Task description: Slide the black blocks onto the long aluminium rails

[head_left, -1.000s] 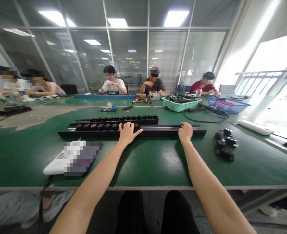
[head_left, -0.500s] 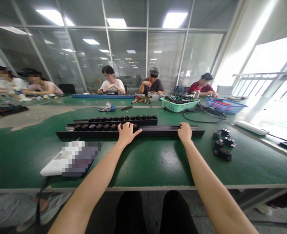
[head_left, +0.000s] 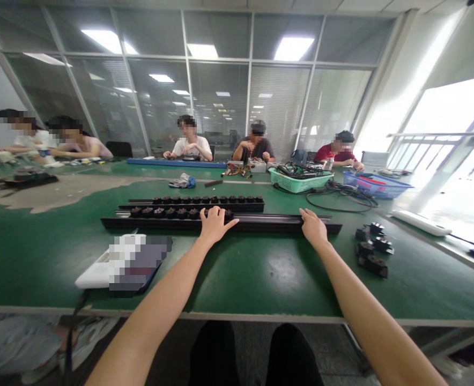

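Note:
A long black slotted rail lies across the green table in front of me, with small black modules lined up along its left half. My left hand rests over the right end of this row, thumb spread away from the fingers. On the bare right stretch of the rail is my right hand, its fingers bent and closed at the rail's edge; what lies under them is hidden. Just behind, a shorter black rail carries a similar row of modules. Several loose black modules sit to the right.
A white device and a dark, blurred-out item lie at front left. Behind the rails are a grey-blue cloth, a green basket of cables and a blue basket. Several people sit along the far side.
My right hand has turned slightly, its index finger now pointing further left along the rail. My left hand keeps its place on the modules. The whole view has shifted a little.

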Tool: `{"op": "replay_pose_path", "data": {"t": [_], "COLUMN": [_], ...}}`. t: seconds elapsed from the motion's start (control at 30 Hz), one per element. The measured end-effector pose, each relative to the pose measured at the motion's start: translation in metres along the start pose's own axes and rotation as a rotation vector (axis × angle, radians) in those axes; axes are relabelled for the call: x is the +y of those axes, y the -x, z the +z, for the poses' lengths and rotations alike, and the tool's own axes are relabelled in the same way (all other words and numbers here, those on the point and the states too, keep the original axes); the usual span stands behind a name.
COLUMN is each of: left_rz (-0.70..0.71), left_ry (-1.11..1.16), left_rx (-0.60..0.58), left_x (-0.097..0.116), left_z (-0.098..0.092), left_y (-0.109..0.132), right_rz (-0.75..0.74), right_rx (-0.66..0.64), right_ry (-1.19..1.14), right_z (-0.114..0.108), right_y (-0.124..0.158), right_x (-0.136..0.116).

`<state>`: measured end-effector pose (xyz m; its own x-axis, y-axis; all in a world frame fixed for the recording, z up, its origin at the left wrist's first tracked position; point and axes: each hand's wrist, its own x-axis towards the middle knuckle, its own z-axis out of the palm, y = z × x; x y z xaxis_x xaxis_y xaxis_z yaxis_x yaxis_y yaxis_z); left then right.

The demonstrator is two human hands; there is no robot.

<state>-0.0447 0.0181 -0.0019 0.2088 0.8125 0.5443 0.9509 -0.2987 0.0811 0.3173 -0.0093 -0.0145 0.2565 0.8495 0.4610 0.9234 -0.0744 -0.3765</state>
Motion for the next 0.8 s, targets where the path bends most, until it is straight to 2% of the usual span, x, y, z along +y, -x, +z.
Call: {"op": "replay_pose_path", "data": {"t": [0.53,0.8], "left_rz": [0.006,-0.002], "left_ry": [0.003,-0.008], "left_rx": [0.001,0.002], "left_x": [-0.0042,-0.0035], "left_z": [0.0012,0.0005], "left_y": [-0.0023,-0.0024], "right_rz": [-0.019,0.01], "right_rx": [0.095,0.105], "right_ry": [-0.208,-0.211], "right_z": [-0.0023,-0.0027], "right_y": [-0.0029,-0.0019], "right_x": [0.0076,0.0058]}}
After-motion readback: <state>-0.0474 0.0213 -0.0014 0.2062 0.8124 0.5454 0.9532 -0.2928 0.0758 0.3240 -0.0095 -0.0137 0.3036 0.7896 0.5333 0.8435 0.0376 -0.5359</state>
